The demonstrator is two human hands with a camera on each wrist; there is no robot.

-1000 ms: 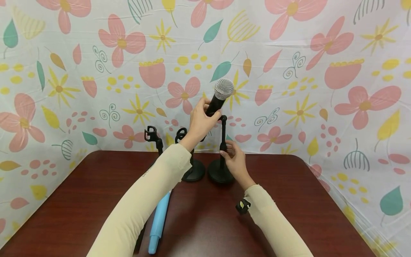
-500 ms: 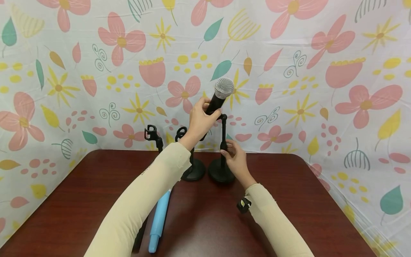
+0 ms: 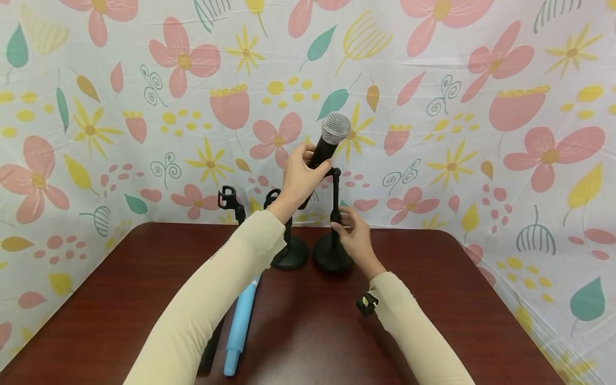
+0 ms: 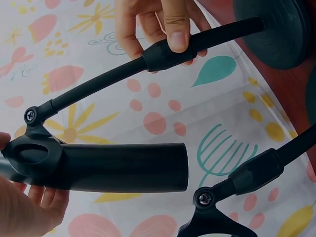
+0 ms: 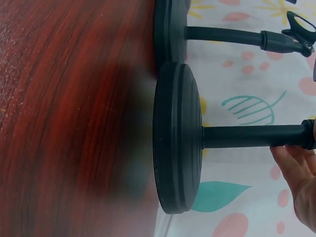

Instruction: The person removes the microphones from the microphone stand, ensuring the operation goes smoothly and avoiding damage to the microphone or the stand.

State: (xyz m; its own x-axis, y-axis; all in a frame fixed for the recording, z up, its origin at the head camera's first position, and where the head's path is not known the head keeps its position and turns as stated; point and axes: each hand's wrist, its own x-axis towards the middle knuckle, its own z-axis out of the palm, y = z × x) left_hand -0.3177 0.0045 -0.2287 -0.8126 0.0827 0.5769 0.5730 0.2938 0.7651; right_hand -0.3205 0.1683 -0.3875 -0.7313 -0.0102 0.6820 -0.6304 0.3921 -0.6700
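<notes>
My left hand (image 3: 299, 176) grips a black microphone (image 3: 325, 151) by its handle, the silver mesh head tilted up and to the right. In the left wrist view, the handle (image 4: 128, 168) sits in the clip (image 4: 34, 153) at the top of a black desk microphone stand (image 4: 94, 85), with my left fingers around handle and clip. My right hand (image 3: 355, 235) pinches the collar (image 4: 170, 54) partway up that stand's pole, thumb on one side and fingers on the other. The stand's round base (image 5: 177, 143) is upright on the table in the head view.
Just left is a second black stand with a round base (image 3: 292, 254), partly hidden by my left arm. Another clip (image 3: 230, 199) on a pole rises further left. A light blue stick-like object (image 3: 240, 326) and a black one (image 3: 210, 350) lie on the dark red table (image 3: 110, 299).
</notes>
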